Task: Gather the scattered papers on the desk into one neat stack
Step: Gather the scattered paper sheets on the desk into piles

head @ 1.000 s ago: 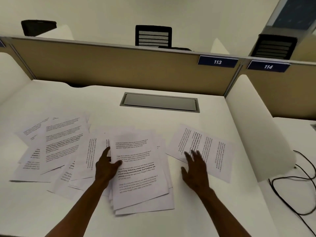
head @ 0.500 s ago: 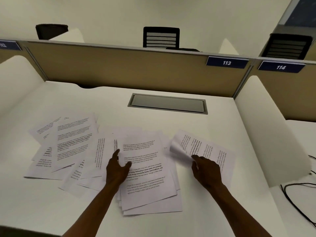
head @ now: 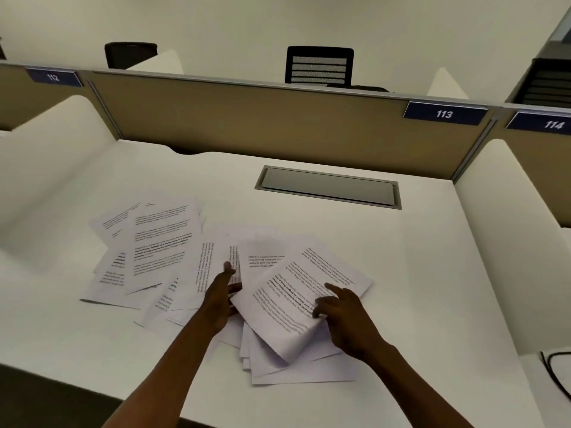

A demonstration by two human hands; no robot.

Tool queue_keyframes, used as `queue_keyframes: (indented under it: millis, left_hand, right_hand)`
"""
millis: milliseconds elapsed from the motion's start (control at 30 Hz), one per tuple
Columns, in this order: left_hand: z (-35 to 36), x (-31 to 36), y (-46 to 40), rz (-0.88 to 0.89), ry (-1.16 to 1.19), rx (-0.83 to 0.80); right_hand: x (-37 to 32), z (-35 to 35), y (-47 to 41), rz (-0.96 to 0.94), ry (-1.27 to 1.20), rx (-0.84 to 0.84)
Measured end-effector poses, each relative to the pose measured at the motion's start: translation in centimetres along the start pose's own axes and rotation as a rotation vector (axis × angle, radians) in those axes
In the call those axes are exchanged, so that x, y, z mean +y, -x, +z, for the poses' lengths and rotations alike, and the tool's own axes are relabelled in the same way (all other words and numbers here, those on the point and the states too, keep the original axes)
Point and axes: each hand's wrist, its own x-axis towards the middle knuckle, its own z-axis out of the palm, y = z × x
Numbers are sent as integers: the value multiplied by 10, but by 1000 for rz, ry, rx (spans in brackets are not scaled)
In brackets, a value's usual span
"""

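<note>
Printed white sheets lie spread over the white desk [head: 401, 257]. My right hand [head: 343, 316] grips a sheet [head: 296, 291] by its near right edge; the sheet is curled and lies slanted on top of the central pile [head: 293, 362]. My left hand [head: 221, 299] rests at the pile's left edge, fingers against the sheets and thumb up. A fan of loose sheets [head: 154, 242] lies to the left, overlapping each other and the pile.
A grey cable hatch [head: 329, 186] is set into the desk behind the papers. White side dividers [head: 506, 242] and a tan back partition [head: 247, 118] enclose the desk. A black cable [head: 556, 375] lies on the desk to the right.
My right hand has taken the sheet from the right side of the desk and dragged it left onto the central pile. The left hand stays at the pile's left edge.
</note>
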Motion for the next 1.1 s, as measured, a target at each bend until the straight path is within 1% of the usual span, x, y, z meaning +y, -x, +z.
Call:
queue_keyframes:
  millis: [67,167,233,300,333,433,467,500,533,633,700,767,833,867,933,1000,1033,1100]
  left_hand:
    - [-1,0,1,31,-104,-38]
    - [3,-3,1,111,-267,-141]
    - [8,-6,0,126,-330,-171]
    - [13,-8,-1,135,-354,-155]
    - [15,-8,-2,131,-346,-148]
    - [17,-10,1,80,-202,-194]
    - [18,-10,4,71,-142,-229]
    - [20,-11,8,78,-97,-258]
    - [21,-10,13,97,-69,-285]
    - [30,-3,31,225,-104,-386]
    - [39,6,47,375,-219,-483]
    - [46,16,62,489,-313,-566]
    - [51,22,71,517,-322,-606]
    - [53,23,72,515,-313,-588]
    - [56,25,69,513,-322,-438]
    - [57,23,59,485,-335,-271]
    - [56,20,55,463,-334,-227]
    - [55,15,47,420,-336,-208]
  right_hand:
    - [5,1,0,51,-4,-43]
    - [10,1,-2,122,-91,-81]
    - [11,-3,-4,158,-181,-30]
    - [11,-6,-6,257,-312,103]
    - [10,-8,-6,366,-394,172]
    - [6,-13,-5,833,-728,336]
    - [5,-13,-6,963,-826,354]
    - [5,-14,-6,1044,-871,341]
    - [5,-15,-6,1079,-873,306]
    - [9,-19,-8,1112,-901,231]
    - [18,-23,-9,1103,-1025,172]
    - [28,-28,-9,1021,-1226,114]
    - [37,-33,-8,887,-1407,79]
    - [41,-34,-7,841,-1451,101]
    - [44,-37,-6,833,-1412,187]
    - [43,-40,-6,865,-1244,269]
    - [40,-41,-6,869,-1136,286]
    - [37,-39,-3,824,-989,253]
